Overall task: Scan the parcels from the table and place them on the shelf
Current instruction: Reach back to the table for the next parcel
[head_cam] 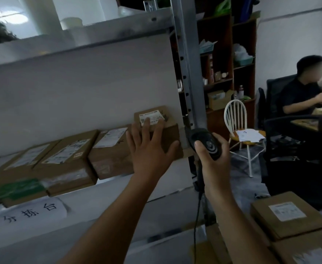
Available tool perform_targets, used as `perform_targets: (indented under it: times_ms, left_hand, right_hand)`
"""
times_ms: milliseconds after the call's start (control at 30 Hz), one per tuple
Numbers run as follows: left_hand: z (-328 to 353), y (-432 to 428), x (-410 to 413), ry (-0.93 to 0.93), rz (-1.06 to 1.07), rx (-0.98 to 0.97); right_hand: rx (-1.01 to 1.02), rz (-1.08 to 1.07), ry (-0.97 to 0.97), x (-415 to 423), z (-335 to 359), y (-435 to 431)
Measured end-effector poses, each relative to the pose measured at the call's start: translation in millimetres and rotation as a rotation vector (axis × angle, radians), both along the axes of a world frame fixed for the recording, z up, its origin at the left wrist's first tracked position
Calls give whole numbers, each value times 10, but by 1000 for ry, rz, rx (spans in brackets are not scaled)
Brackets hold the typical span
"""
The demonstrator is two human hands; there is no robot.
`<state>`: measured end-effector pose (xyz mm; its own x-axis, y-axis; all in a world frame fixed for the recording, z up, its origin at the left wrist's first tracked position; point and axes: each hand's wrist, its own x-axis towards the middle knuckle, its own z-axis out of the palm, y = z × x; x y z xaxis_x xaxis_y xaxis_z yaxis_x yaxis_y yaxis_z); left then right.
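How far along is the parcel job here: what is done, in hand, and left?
Done: shelved parcels lie in a row on the shelf. In hand: the left hand presses flat on the end parcel, while the right hand grips the scanner. Left: at least two waiting parcels lie at lower right, seemingly not yet shelved.

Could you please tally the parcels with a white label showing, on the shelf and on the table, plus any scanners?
Labelled shelf parcels: 4
Labelled table parcels: 2
Handheld scanner: 1
Total: 7
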<state>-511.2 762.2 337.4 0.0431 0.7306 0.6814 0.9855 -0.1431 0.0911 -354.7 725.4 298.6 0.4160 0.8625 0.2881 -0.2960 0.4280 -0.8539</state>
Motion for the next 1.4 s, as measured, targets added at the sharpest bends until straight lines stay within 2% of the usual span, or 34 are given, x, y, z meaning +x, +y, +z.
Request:
perform_targets:
  times_ms: [133, 233, 433, 533, 800, 967, 1167, 1400]
  left_hand:
    - [-91, -208, 85, -30, -118, 86]
    - [-532, -501, 251, -86, -311, 92]
    - [-2047, -1058, 445, -162, -527, -270]
    - [-2629, -1320, 572, -163, -701, -382]
    - [-3693, -1897, 997, -159, -1112, -919]
    - [-3985, -1924, 1369, 57, -1221, -853]
    - [-4208, -1771, 1573, 260, -1157, -908]
    - [-4165, -2169, 1373, 241, -1212, -857]
  right_hand:
    - [-36, -7, 42, 121, -193, -230]
    - [-134, -28, 78, 198, -552, -540]
    - [-470, -193, 161, 205, -1603, -1450]
    - [-631, -259, 167, 249, -2036, -1946]
    - [-915, -629, 174, 538, -2612, -2964]
    - [-1005, -769, 184, 533, -2825, -3296]
    - [-969, -894, 257, 320, -3041, -3314]
    - [-956, -923, 328, 192, -3115, -3539]
